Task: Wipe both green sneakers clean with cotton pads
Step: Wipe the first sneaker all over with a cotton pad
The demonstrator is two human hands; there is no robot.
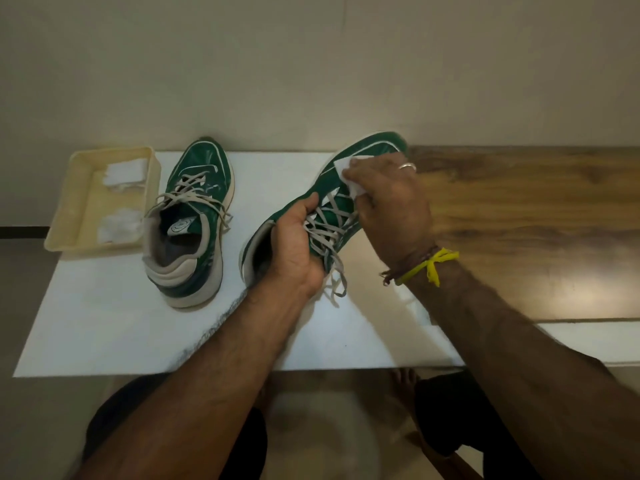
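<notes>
Nearest the camera, over the front edge of the flat white board (104, 327), the two forearms reach forward to the green leather sneaker with grey laces (323, 202) that is being cleaned. The left hand (294, 247) is curled round the sneaker's collar and tongue, gripping it at the heel end with the thumb over the near side. The sneaker's long axis runs from that heel, near and left, up to its toe, far and right, where the tip overhangs the brown wood-grain tabletop (519, 209). The right hand (388, 199) lies beyond the left, fingers bent down over a white cotton pad (346, 171) and pressing it on the toe box; it is the nearer hand to the toe, so further strokes along the upper would likely run back toward the laces.

Farther left, the second green sneaker (194, 216) stands upright on the board, toe pointing away, well apart from both hands. Beyond it, at the board's far left corner, a shallow cream plastic tray (69, 209) holds more white pads (121, 171).
</notes>
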